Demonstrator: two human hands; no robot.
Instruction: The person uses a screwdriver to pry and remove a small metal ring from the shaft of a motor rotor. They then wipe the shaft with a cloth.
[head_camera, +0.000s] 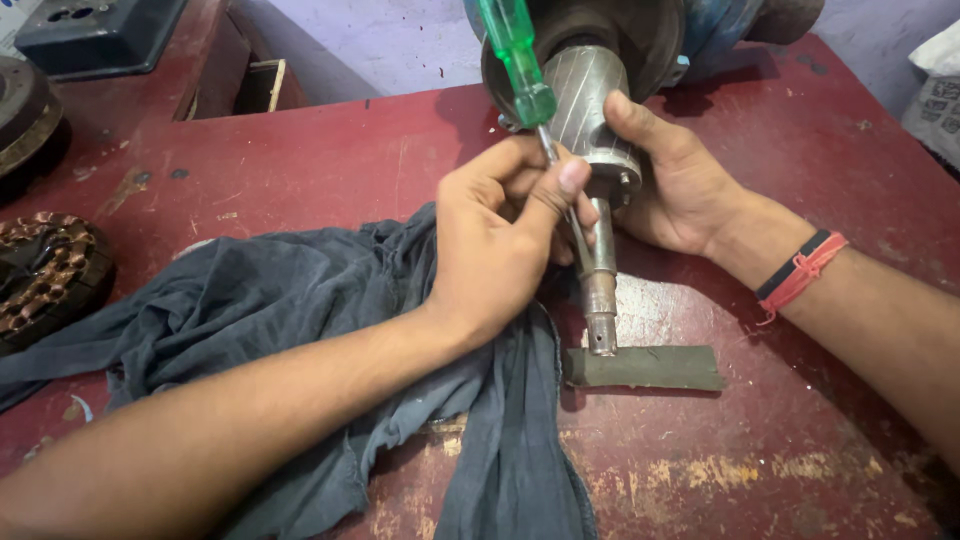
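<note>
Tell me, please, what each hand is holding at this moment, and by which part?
The left hand grips the green-handled screwdriver by its metal shank, just below the handle. The right hand holds the grey metal rotor around its ribbed body.

Green, see-through handle on the screwdriver (517, 55). Dull silver rotor (590, 100), scored with slanted lines; shaft (600, 290) grey, browned with rust near the end. Dark red table (300, 150), paint worn to yellowish patches along the near edge. Slate-grey cloth (280, 300), crumpled. Grey-green strip (645, 368). Black and red bands (800, 275) at the wrist. Coppery windings on a dark coil (40, 270). Blue housing (710, 30) behind.
</note>
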